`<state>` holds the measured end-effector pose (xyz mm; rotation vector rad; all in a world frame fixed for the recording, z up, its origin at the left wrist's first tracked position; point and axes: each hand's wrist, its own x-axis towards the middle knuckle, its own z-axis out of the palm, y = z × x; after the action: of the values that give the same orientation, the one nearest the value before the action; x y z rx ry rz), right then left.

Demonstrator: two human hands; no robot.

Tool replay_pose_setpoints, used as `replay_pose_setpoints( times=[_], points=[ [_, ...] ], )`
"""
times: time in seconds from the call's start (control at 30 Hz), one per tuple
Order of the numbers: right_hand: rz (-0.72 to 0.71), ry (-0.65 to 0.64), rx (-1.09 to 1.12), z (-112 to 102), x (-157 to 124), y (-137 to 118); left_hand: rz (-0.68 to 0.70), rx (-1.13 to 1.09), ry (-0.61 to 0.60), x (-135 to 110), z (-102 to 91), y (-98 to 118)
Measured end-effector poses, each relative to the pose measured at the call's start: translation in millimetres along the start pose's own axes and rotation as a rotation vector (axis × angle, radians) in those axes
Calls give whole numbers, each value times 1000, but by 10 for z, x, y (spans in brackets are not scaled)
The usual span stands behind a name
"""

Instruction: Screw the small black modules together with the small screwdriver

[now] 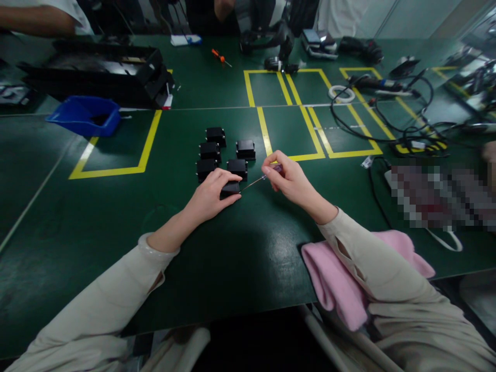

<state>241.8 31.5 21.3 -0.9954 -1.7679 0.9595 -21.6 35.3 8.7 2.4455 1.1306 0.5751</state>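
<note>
Blue plastic bin (73, 123) — contents unclear, left hand (211, 195) grips 1 matte black box (231, 189), right hand (289, 181) pinches thin screwdriver (256, 181).

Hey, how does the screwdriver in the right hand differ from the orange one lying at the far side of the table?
The slim screwdriver is pinched in the right hand; the orange screwdriver lies loose on the green table. The slim screwdriver's handle looks pale purplish, the orange screwdriver's bright orange. The slim screwdriver's tip points at the black box under the left hand; the orange screwdriver's points at bare table. Both have thin shafts.
</note>
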Motion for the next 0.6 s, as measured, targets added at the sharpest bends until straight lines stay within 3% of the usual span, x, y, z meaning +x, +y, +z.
replay_pose_setpoints(
  times=[0.4, 0.6],
  points=[
    [-1, -16, -36, -7, 0, -22, -3, -6, 6, 1, 5, -10],
    [-89, -24, -65, -18, -2, -60, 19, 3, 17, 1, 11, -18]
  ],
)
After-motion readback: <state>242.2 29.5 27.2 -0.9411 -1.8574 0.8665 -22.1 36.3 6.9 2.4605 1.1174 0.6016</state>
